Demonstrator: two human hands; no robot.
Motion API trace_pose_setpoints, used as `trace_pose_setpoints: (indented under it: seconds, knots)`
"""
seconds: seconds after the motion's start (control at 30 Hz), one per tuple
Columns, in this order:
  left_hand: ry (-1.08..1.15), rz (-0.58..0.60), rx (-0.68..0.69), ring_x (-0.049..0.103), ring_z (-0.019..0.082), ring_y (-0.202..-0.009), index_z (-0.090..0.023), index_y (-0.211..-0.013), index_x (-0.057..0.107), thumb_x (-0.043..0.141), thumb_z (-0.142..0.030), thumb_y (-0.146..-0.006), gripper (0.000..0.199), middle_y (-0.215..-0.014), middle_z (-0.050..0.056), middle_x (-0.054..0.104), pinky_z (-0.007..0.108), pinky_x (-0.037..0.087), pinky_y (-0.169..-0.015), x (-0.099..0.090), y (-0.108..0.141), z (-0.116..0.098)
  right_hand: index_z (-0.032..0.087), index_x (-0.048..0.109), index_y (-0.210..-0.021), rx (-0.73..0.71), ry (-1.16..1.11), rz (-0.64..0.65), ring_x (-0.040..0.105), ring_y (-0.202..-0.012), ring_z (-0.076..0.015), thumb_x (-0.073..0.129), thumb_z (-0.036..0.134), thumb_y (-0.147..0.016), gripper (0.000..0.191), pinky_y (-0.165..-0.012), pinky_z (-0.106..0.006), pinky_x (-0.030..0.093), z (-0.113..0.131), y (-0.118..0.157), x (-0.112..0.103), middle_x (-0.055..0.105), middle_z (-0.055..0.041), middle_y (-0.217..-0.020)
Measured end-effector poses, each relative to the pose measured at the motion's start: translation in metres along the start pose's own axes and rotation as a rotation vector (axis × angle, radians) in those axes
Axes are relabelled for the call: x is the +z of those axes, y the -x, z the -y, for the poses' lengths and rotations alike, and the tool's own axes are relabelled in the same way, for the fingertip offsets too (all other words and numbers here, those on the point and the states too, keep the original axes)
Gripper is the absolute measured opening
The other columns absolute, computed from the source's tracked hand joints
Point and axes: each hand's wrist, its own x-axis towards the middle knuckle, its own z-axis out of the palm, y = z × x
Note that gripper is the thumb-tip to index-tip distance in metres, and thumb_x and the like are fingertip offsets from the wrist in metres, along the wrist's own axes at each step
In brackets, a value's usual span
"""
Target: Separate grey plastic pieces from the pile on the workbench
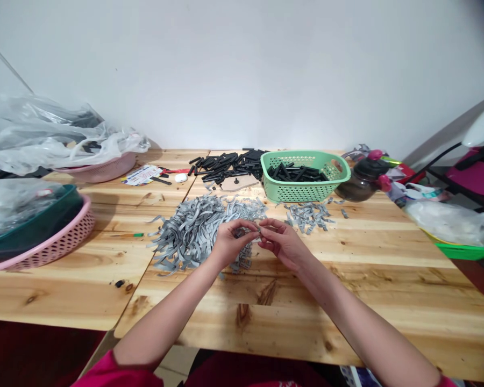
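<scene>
Grey, flat, rubbery scrap [253, 231] is pinched at the fingertips of the left hand [233, 245] and the right hand [283, 246], with both hands curled inward and meeting just off the right edge of a ragged heap of curling grey strips [189, 234]. Right of that heap lies a smaller scatter of strips [307, 216]. Beyond it are stiff black tubes [226, 167] and a perforated green plastic basket [305, 185] holding more. Left of it sits a pink lattice-sided basket [54, 242], on the knotty pine bench [242, 322].
</scene>
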Motion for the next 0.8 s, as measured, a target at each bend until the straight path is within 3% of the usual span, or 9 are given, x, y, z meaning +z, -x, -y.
trace_pose_setpoints:
  seconds: [0.1, 0.17, 0.3, 0.43, 0.63, 0.7, 0.8]
  knots:
    - [0.133, -0.013, -0.143, 0.063, 0.014, -0.073, -0.014, -0.074, 0.065, 0.085, -0.023, -0.061, 0.026, -0.079, 0.005, 0.07, 0.023, 0.047, -0.067, -0.0007, -0.002, 0.0023, 0.02, 0.072, -0.092, -0.025, 0.082, 0.063, 0.06, -0.065, -0.0071, 0.084, 0.03, -0.064, 0.032, -0.063, -0.022, 0.059, -0.0014, -0.0002, -0.0015, 0.064, 0.0017, -0.079]
    - [0.314, 0.042, -0.274, 0.062, 0.012, -0.064, -0.015, -0.083, 0.06, 0.088, -0.022, -0.055, 0.04, -0.079, 0.004, 0.07, 0.019, 0.044, -0.057, -0.0018, -0.0034, 0.0041, 0.019, 0.072, -0.089, -0.051, 0.145, 0.107, 0.06, -0.067, -0.0085, 0.083, 0.032, -0.067, 0.027, -0.06, -0.022, 0.058, -0.0014, -0.0001, -0.0023, 0.064, 0.0001, -0.084]
    - [0.558, 0.165, -0.475, 0.05, 0.004, -0.042, -0.016, -0.094, 0.05, 0.089, -0.019, -0.052, 0.058, -0.08, 0.006, 0.071, 0.013, 0.025, -0.038, -0.0039, -0.0045, 0.007, 0.017, 0.068, -0.078, -0.118, 0.182, 0.141, 0.057, -0.064, -0.0084, 0.082, 0.03, -0.068, 0.022, -0.053, -0.019, 0.055, -0.0008, 0.0011, -0.0022, 0.06, 0.0004, -0.077]
    - [0.6, 0.207, -0.524, 0.029, -0.003, -0.03, -0.015, -0.097, 0.051, 0.087, -0.02, -0.058, 0.054, -0.073, 0.001, 0.068, 0.014, 0.01, -0.031, -0.0043, -0.0032, 0.008, 0.018, 0.065, -0.08, -0.184, 0.178, 0.124, 0.052, -0.06, -0.0069, 0.079, 0.032, -0.072, 0.022, -0.048, -0.017, 0.051, -0.0021, 0.0025, -0.0002, 0.056, 0.0015, -0.076]
    - [0.627, 0.237, -0.541, 0.026, -0.003, -0.032, -0.014, -0.096, 0.053, 0.085, -0.021, -0.062, 0.048, -0.062, -0.005, 0.058, 0.013, 0.01, -0.032, -0.0034, -0.0002, 0.0079, 0.02, 0.06, -0.089, -0.293, 0.312, 0.14, 0.047, -0.056, -0.0071, 0.069, 0.034, -0.083, 0.017, -0.046, -0.017, 0.046, -0.002, 0.0028, 0.0001, 0.049, 0.0029, -0.069]
    - [0.661, 0.193, -0.547, 0.025, -0.003, -0.032, -0.014, -0.096, 0.054, 0.085, -0.02, -0.063, 0.046, -0.06, -0.007, 0.055, 0.012, 0.011, -0.032, -0.0027, 0.0004, 0.0074, 0.023, 0.056, -0.099, -0.372, 0.379, 0.165, 0.05, -0.063, -0.0094, 0.064, 0.03, -0.085, 0.018, -0.051, -0.018, 0.049, -0.0012, 0.0038, -0.0009, 0.05, 0.002, -0.075]
    - [0.72, 0.091, -0.58, 0.025, -0.004, -0.033, -0.013, -0.094, 0.056, 0.085, -0.02, -0.062, 0.044, -0.06, -0.007, 0.054, 0.011, 0.012, -0.032, -0.0009, 0.0005, 0.0064, 0.026, 0.052, -0.108, -0.58, 0.634, 0.158, 0.055, -0.083, -0.0128, 0.062, 0.018, -0.083, 0.029, -0.064, -0.022, 0.054, -0.003, 0.0056, -0.0021, 0.054, -0.0025, -0.098]
